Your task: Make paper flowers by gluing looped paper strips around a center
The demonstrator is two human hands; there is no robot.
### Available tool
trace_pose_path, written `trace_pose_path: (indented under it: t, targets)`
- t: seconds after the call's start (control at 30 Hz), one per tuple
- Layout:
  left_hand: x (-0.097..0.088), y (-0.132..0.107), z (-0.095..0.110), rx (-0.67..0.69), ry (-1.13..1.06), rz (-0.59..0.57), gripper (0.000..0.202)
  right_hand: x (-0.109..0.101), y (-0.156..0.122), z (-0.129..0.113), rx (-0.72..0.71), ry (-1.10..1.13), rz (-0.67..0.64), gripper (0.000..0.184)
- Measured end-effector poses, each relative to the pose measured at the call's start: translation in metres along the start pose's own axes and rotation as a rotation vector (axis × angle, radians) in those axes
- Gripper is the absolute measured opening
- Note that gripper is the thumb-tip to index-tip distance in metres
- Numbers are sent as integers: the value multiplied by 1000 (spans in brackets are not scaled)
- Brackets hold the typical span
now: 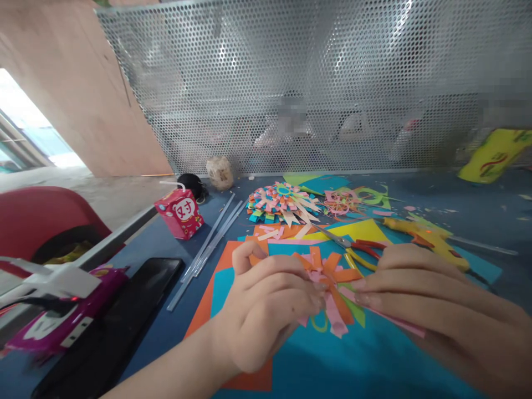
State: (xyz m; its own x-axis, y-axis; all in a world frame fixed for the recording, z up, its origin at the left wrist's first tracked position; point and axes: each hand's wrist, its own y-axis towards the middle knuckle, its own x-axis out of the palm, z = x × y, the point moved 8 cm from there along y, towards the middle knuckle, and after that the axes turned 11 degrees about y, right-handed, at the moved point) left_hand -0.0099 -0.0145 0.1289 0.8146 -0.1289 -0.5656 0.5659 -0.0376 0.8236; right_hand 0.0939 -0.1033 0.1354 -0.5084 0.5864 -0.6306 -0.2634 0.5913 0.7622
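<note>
A small flower of orange, pink and green paper strips (341, 275) is between my two hands, above blue paper sheets (328, 366). My left hand (274, 305) is closed on the flower's near left side, and its fingertips hide part of the middle. From the right, my right hand (440, 305) pinches at the flower's edge, beside a green strip. A long pink paper strip (401, 323) runs out beneath its fingers. Just behind the flower lie scissors (347, 244) with red and yellow handles, blades partly apart.
A larger layered paper flower (282, 202) and paper scraps (343, 200) lie farther back. A yellow glue gun (432, 238) rests at right, with clear glue sticks (211, 238) at left. Farther left are a pink drink box (180, 213), a black phone (112, 327) and a purple power strip (70, 316). A perforated metal panel (266, 72) stands behind.
</note>
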Motion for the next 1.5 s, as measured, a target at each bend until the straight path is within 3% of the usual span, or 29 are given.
trace_pose_path:
  t: [0.27, 0.6, 1.07, 1.27, 1.37, 1.5]
  targets:
    - [5, -1, -4, -40, -17, -35, 28, 5, -6, 7, 83, 18, -33, 15]
    - [9, -2, -11, -108, 37, -70, 22, 4, -1, 7, 35, 62, -26, 13]
    - [12, -2, -14, -183, 46, -110, 20, 13, -7, 16, 81, 152, -83, 19]
    - [14, -5, -24, -322, -55, -95, 19, 10, -9, 14, 48, 144, -59, 19]
    - [16, -9, -28, -379, -151, -42, 23, 10, -8, 18, 112, 164, -44, 18]
    - [31, -20, -46, -705, -437, -41, 28, 9, -11, 35, 321, 197, 61, 14]
